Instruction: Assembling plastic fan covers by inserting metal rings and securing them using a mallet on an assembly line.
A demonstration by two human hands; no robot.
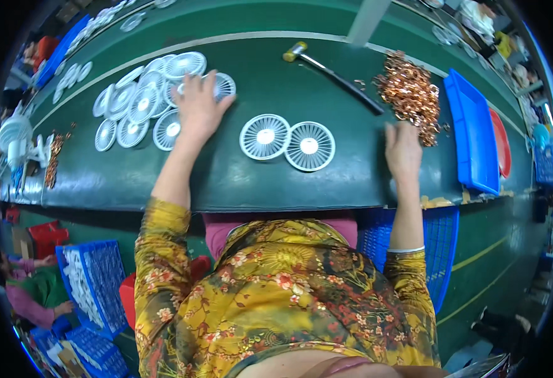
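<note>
My left hand (199,110) reaches over a heap of white round slotted covers (144,103), like small fan grilles. Its fingers are spread, and one cover (225,87) lies under or beside the thumb and fingertips. In front of me two more covers lie flat, a left one (265,137) and a right one (310,146), their rims touching or slightly overlapping. At the near edge of a pile of small copper-coloured metal pieces (408,88), my right hand (404,148) has its fingers curled together. Whatever they pinch is hidden.
A hammer (333,77) with a yellow head and black handle lies beyond the covers. Right of the copper pile are a blue tray (471,132) and a red tray (500,142). Blue crates (443,252) stand below the table edge. More copper pieces (53,160) lie far left.
</note>
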